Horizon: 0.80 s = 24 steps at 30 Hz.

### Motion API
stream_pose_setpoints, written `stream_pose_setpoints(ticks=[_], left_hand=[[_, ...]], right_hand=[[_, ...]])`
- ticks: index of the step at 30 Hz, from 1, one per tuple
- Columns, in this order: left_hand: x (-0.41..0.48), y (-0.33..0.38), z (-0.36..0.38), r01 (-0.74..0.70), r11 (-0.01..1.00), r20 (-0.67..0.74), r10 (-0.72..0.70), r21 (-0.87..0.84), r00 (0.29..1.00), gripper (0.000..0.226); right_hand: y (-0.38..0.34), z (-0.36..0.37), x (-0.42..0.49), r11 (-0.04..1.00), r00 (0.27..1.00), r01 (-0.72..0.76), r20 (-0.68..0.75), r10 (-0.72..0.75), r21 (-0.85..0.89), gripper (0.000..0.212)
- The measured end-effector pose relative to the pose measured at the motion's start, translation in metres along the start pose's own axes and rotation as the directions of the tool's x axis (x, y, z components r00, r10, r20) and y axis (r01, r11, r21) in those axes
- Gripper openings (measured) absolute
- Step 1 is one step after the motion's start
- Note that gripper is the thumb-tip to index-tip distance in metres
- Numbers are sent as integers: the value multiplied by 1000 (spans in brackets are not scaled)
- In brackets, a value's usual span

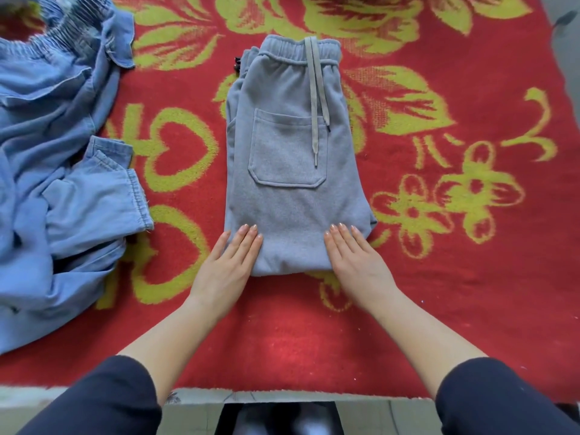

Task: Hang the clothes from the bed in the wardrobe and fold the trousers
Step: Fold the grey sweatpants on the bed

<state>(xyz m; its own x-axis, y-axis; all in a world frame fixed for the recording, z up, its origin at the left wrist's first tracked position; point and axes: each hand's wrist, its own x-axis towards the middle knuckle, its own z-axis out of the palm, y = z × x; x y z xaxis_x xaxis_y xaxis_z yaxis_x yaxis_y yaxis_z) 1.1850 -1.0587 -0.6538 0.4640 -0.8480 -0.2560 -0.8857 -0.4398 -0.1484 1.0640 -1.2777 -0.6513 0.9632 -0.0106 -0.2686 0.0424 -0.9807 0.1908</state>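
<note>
We find grey trousers (292,158) folded mid-bed (439,277); both hands, left (227,262) & right (357,262), flat, fingers straight, pressing near edge. Denim clothes (56,171) at left unhung; wardrobe not seen.

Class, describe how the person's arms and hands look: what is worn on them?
Both arms wear dark navy sleeves, the left sleeve and right sleeve, ending near the elbows, with bare forearms. The left hand and right hand are bare too: no gloves, rings or watch show.

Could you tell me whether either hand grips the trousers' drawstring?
No, the left hand and right hand lie flat on the near edge of the grey trousers.
</note>
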Motion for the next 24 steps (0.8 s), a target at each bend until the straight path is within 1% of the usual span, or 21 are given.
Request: stream_pose_setpoints(ticks=[2, 4, 5, 7, 8, 11, 14, 16, 18, 19, 20, 21, 22, 23, 24], left_hand=[[5, 3, 3, 12, 998, 14, -13, 64, 1000, 67], [14, 6, 8, 45, 994, 75, -53, 95, 996, 62], [20, 9, 9, 65, 993, 101, -75, 100, 992, 60], [26, 13, 9, 83, 994, 155, -94, 74, 983, 61], [26, 14, 8, 87, 995, 183, -94, 47, 979, 62], [18, 11, 0, 94, 993, 225, -76, -66, 971, 63], [0, 15, -11, 86, 961, 234, -23, -262, 972, 67], [-16, 23, -18, 100, 904, 245, 5, -415, 969, 66], [-32, 33, -28, 156, 826, 323, 33, -542, 946, 57], [-41, 38, -34, 178, 798, 370, 60, -576, 927, 47], [-47, 43, -40, 186, 781, 400, 88, -597, 912, 31], [-52, 49, -43, 198, 766, 437, 117, -611, 892, 14], [-56, 53, -46, 218, 743, 479, 153, -632, 864, 8], [-59, 55, -49, 260, 715, 539, 192, -650, 820, 18], [-62, 57, -52, 318, 669, 604, 245, -671, 758, 25]], right_hand=[[0, 2, 3, 999, 999, -10, 43, 8, 33, 55], [3, 2, 10, 998, 996, -9, 89, 3, 61, 61], [4, 5, 13, 996, 991, -4, 130, -7, 88, 64], [6, 9, 15, 983, 979, -19, 202, -19, 185, 61], [8, 10, 15, 971, 976, -35, 217, -17, 235, 59], [16, 7, 8, 923, 971, -74, 240, -20, 379, 64], [21, -5, -7, 869, 963, -74, 260, -65, 489, 66], [20, -15, -24, 819, 940, -140, 335, -66, 557, 62], [18, -22, -42, 757, 891, -241, 447, -76, 608, 49], [16, -25, -50, 722, 858, -285, 504, -101, 630, 35], [15, -27, -56, 697, 816, -326, 562, -133, 639, 18], [14, -29, -60, 678, 770, -353, 612, -180, 644, 10], [14, -31, -64, 673, 715, -373, 660, -231, 639, 17], [13, -33, -67, 664, 647, -404, 709, -279, 629, 22], [14, -36, -70, 653, 574, -442, 753, -320, 615, 25]])
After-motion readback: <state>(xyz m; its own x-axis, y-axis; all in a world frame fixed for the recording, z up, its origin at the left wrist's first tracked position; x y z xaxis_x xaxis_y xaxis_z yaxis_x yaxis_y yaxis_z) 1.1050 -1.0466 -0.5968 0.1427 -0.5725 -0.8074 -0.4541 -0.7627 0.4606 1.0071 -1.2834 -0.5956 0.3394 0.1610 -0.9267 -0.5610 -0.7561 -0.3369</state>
